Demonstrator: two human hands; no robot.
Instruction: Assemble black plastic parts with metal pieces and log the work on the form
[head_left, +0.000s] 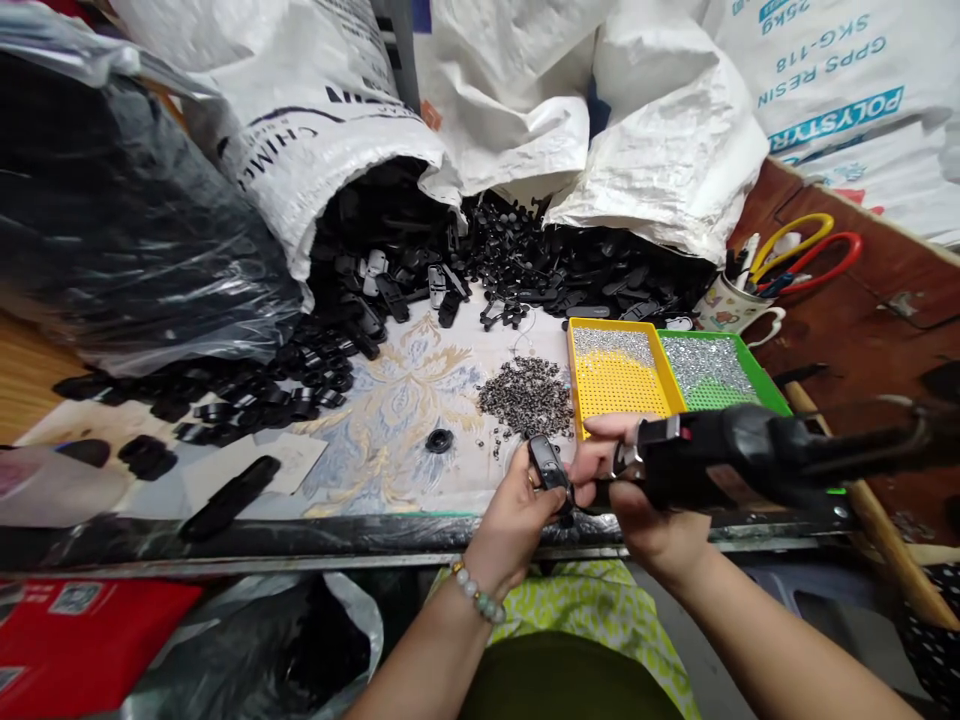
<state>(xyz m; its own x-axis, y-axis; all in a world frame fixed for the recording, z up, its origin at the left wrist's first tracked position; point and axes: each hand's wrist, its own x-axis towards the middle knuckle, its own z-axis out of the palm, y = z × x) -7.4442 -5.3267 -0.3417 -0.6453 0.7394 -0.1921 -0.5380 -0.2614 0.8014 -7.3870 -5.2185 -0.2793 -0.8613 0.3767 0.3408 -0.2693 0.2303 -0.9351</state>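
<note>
A small black plastic part [550, 462] is pinched in my left hand [519, 502], just above the table's front edge. My right hand [637, 515] wraps round a black electric screwdriver [697, 455], held level with its tip pointing left at that part. Whether the tip touches the part is hidden by my fingers. A heap of tiny dark metal pieces [527, 395] lies right behind my hands. To its right stand a yellow tray [622, 392] and a green tray [712, 390], both with small silvery screws. A round black ring [439, 440] rests on the patterned cloth, left of my hands.
Black plastic parts spill from white sacks [352, 120] along the back. Black rings [262, 400] pile up on the left, near a long black piece [231, 497]. A mug [731, 308] with scissors [814, 255] stands back right. A wooden stick [870, 510] lies at the right edge.
</note>
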